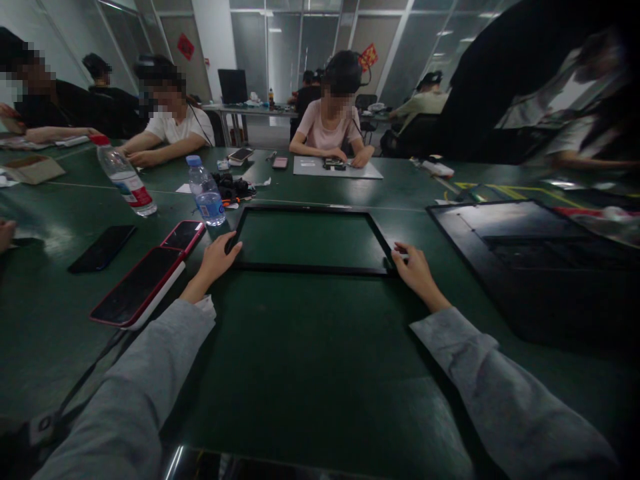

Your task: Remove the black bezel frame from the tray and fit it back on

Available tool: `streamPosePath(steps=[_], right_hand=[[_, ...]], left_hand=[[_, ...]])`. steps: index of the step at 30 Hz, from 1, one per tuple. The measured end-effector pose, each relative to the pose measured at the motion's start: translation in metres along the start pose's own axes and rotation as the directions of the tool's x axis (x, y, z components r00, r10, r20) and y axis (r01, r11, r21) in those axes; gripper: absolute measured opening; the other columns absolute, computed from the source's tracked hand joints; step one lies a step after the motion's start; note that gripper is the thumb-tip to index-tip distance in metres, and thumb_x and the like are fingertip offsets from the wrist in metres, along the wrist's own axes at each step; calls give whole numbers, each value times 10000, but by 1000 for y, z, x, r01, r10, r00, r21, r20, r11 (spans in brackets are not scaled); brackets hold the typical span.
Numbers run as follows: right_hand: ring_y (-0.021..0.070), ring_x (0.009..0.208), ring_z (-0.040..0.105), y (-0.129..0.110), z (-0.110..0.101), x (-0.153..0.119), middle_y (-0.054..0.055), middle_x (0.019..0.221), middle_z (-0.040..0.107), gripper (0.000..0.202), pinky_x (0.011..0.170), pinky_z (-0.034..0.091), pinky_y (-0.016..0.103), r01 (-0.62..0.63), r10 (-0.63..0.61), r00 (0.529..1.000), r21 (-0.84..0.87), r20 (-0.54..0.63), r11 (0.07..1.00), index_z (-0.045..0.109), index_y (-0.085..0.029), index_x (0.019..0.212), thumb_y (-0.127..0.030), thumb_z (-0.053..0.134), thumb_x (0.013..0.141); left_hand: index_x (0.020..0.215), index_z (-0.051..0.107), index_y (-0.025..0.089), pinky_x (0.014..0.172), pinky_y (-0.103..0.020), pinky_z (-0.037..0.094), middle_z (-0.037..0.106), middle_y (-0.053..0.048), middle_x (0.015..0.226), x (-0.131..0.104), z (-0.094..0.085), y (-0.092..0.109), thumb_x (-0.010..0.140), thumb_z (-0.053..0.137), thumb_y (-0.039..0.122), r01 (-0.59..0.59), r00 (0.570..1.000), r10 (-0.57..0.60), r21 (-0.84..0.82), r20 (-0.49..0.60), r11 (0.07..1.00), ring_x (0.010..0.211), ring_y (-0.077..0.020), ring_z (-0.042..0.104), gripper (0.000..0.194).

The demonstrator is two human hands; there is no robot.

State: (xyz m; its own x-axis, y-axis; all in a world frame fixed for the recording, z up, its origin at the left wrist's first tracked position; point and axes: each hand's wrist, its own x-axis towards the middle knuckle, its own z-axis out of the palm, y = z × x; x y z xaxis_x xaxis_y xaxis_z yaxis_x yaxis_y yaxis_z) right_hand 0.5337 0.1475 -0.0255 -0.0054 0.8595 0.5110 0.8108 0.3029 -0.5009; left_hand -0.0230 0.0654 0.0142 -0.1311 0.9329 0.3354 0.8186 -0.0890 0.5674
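A thin black rectangular bezel frame (310,269), like that of a screen, lies at or just above the green table; green shows through its middle. My left hand (219,257) grips its left side, with the thumb toward the near corner. On the opposite side, my right hand (414,267) has its fingers curled round the edge near the front right corner. I cannot tell whether the frame fully rests on the table. To the right lies a larger dark panel (500,280) with a shiny upper part, apart from my right hand.
Left of my left hand are red-cased phones (143,283), a black phone (103,249), a blue-capped water bottle (207,200) and a red-capped bottle (131,185). Dark cables (233,187) lie behind. Across the green table (320,353), a co-worker handles small parts on a pale board (313,168).
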Motion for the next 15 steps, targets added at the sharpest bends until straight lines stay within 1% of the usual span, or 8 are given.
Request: streamPosePath(steps=[4, 10, 15], right_hand=[[320, 1079, 653, 0, 0, 1, 194, 1126, 704, 487, 1006, 519, 532, 1, -1, 1000, -4, 6, 1000, 670, -159, 1206, -522, 501, 929], [325, 1101, 645, 1, 1, 1, 202, 1146, 696, 498, 1008, 518, 529, 7, -7, 1000, -12, 20, 1000, 666, -144, 1221, -511, 491, 932], [321, 1086, 642, 0, 0, 0, 194, 1129, 695, 497, 987, 528, 522, 4, -4, 1000, -13, 21, 1000, 672, -153, 1214, -521, 496, 931]], left_hand=[[1421, 604, 207, 1168, -517, 426, 606, -141, 1488, 0, 1, -1, 986, 547, 489, -6, 1000, 6, -11, 0, 1000, 1360, -313, 579, 521], [1443, 581, 188, 1180, -529, 404, 588, -154, 1506, 0, 1, -3, 996, 523, 490, -13, 1000, 12, 7, 10, 1000, 1390, -315, 553, 543], [1433, 593, 190, 1185, -521, 401, 584, -152, 1509, 0, 2, -4, 991, 524, 505, -24, 1000, 24, 7, 8, 1000, 1402, -316, 542, 548]])
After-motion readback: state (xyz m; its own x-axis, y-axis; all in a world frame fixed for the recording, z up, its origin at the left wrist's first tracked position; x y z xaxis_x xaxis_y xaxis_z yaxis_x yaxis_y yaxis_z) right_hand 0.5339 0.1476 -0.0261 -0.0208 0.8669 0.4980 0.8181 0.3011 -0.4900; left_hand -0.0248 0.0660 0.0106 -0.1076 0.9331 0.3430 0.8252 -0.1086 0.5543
